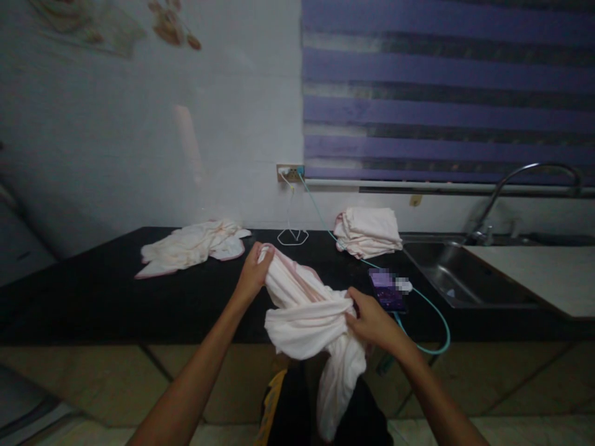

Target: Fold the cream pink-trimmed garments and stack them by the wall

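Note:
A white cloth with pinkish edging (pixel 307 322) hangs bunched and twisted between my hands, in front of the counter edge. My left hand (pixel 255 271) pinches its upper left corner. On the other side, my right hand (pixel 367 313) grips the gathered cloth, and a long end droops below it over my legs. Similar white cloths (pixel 195 246) lie crumpled on the counter at the left. At the back right sits a stack of folded white cloths (pixel 369 230).
A phone (pixel 387 290) with a teal cable (pixel 439 310) lies right of my right hand. Farther right are a steel sink (pixel 446 272), a faucet (pixel 493 204) and a pale board (pixel 548 272). A white cable (pixel 292 238) hangs from the wall socket (pixel 290 173) onto the black counter (pixel 93 297).

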The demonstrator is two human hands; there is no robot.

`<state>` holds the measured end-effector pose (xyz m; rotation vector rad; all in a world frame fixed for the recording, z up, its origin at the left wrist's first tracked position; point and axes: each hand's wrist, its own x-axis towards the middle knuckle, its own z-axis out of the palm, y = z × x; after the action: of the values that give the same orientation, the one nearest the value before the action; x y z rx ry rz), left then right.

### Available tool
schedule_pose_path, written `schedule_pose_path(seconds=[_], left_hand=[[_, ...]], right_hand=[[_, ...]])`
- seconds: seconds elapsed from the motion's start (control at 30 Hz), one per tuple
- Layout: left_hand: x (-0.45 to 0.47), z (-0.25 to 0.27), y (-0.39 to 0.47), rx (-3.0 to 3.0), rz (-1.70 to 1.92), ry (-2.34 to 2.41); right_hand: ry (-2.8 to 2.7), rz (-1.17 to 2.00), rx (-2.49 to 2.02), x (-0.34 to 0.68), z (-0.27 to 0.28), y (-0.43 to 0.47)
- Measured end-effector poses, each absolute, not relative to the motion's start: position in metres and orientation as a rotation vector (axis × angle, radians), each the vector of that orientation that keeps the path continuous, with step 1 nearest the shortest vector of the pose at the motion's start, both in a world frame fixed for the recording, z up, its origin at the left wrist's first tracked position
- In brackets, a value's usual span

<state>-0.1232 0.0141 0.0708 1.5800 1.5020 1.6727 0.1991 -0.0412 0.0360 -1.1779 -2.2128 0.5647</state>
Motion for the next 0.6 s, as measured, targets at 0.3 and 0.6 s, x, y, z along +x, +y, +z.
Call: schedule_pose_path(seconds=[0.3,0.6], left_hand=[[-0.082,0.143,-0.040,1.372,1.505,0.635],[-0.064,0.173,-0.075,1.873,1.203,0.712]], right_hand=[[-2.044,1.082,-0.934,0.203,0.070,-0.036],[-2.384,1.077,-0.593,0.150,0.074,-0.012]])
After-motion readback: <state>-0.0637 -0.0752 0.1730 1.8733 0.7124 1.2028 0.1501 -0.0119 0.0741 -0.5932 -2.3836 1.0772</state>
